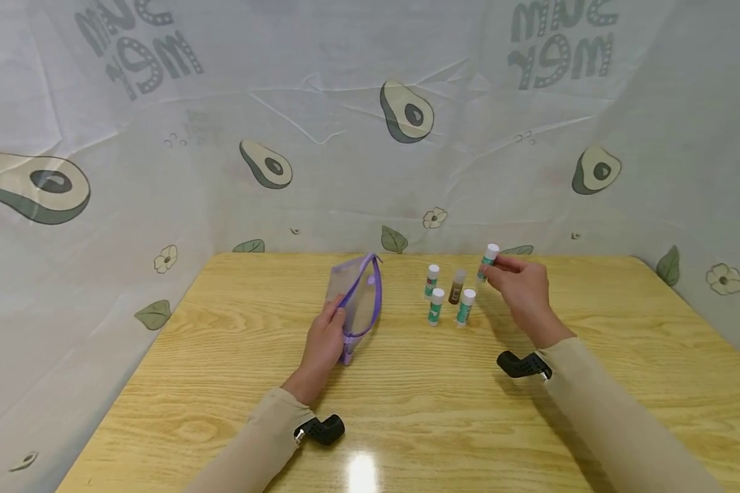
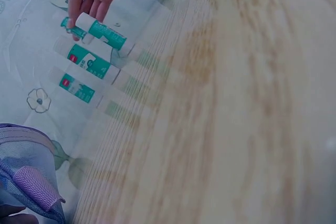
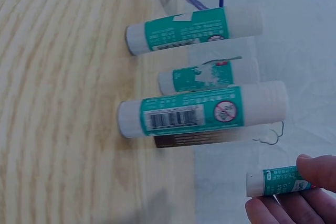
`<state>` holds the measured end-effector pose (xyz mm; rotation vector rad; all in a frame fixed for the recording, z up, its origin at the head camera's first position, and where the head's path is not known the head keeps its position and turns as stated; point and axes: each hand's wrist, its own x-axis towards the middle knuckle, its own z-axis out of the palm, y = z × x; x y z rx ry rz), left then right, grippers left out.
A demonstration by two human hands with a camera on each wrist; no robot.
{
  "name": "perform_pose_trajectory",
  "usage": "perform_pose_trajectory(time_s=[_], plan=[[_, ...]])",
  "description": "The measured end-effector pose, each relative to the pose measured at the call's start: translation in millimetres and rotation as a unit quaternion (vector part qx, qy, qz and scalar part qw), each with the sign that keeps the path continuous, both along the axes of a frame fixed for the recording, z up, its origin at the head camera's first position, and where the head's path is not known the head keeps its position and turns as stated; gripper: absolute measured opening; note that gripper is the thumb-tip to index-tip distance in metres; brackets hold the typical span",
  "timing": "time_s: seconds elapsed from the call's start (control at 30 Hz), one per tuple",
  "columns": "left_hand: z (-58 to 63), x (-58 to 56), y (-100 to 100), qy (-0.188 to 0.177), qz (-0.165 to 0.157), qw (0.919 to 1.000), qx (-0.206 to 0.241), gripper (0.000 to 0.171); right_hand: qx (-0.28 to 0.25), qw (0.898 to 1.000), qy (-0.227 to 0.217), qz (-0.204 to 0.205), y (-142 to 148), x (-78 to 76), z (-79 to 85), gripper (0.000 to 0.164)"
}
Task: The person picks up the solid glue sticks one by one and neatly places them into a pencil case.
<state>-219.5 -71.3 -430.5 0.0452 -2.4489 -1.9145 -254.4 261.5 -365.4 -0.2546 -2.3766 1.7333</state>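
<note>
My left hand (image 1: 325, 339) grips a mesh pouch with purple zipper trim (image 1: 356, 301), its mouth gaping toward the right. In the left wrist view part of the pouch (image 2: 31, 169) shows at the lower left. My right hand (image 1: 523, 287) pinches a green glue stick with a white cap (image 1: 488, 263) between thumb and fingers, behind and right of the others. Standing upright between the hands are green glue sticks, among them a front left one (image 1: 435, 308), a front right one (image 1: 465, 308) and a back left one (image 1: 432, 281). A brown stick with a clear cap (image 1: 457, 287) stands among them.
The wooden table (image 1: 407, 424) runs up to a pale hanging cloth (image 1: 345, 171) printed with avocados, leaves and flowers. Black wrist cameras stick out from the left sleeve (image 1: 253, 438) and the right sleeve (image 1: 617, 411).
</note>
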Motion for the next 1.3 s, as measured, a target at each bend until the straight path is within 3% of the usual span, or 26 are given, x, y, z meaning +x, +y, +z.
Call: perform_pose_trajectory(time_s=[0.5, 0.73, 1.3], plan=[[-2.6, 1.3, 0, -0.014, -0.016, 0.9997, 0.009, 0.052, 0.008, 0.999, 0.037, -0.004, -2, -3.2, 35.8, 0.056], [-1.9, 1.4, 0, -0.016, -0.013, 0.9998, 0.005, 0.052, -0.016, 0.999, 0.049, 0.000, -5, -5.1, 45.8, 0.057], [-1.8, 1.4, -1, 0.003, -0.020, 0.9998, -0.005, 0.051, -0.016, 0.998, 0.059, 0.004, -17, -5.8, 61.2, 0.055]])
